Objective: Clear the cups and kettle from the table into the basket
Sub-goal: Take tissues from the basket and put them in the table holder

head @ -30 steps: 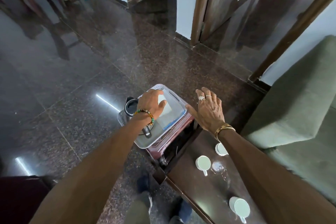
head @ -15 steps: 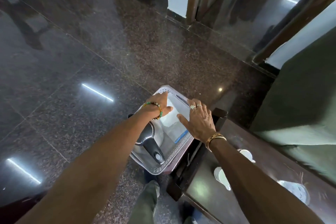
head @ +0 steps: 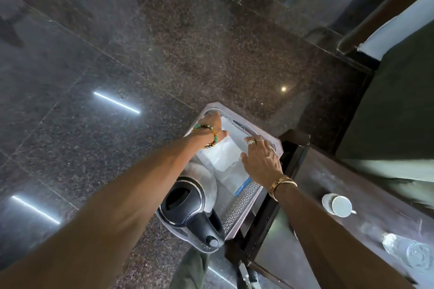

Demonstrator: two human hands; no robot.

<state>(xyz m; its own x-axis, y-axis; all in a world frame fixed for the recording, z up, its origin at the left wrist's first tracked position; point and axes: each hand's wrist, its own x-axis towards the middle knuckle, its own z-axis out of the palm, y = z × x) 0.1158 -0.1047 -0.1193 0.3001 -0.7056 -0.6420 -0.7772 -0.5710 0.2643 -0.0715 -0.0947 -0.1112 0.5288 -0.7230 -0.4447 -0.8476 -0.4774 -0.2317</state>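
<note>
- View from a head camera looking down; a grey basket point(head: 254, 197) sits at centre, on a dark polished floor point(head: 117, 54), just beside a dark table point(head: 340, 195) at 4 o'clock
- A steel kettle point(head: 192, 204) with black lid stands in the basket's near end, at 6 o'clock
- Left hand point(head: 212, 125) grips the basket's far rim at 12 o'clock; right hand point(head: 261, 162) rests on a clear container point(head: 231, 159) inside it, grasp uncertain
- One white cup point(head: 340, 205) and a glass point(head: 416, 253) stand on the table
</note>
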